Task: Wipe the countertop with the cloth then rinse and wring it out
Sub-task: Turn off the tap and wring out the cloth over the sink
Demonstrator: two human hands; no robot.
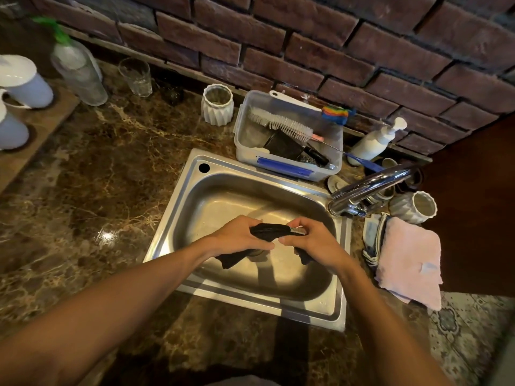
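Note:
A dark cloth point(270, 231) is twisted into a roll above the steel sink point(192, 190). My left hand point(237, 236) grips its left part and my right hand point(315, 242) grips its right part. Loose ends of the cloth hang below both hands. The chrome faucet point(370, 185) arches in from the right, and no water is seen running from it. The brown marble countertop point(83, 190) spreads to the left of the sink and looks glossy.
A clear plastic box point(245, 129) with brushes sits behind the sink. A soap pump bottle point(373, 142), ribbed cups point(415, 207) and a pink towel point(409, 260) lie at right. A glass point(136, 76), bottle point(78, 71) and white mugs point(25, 82) stand at left. Brick wall behind.

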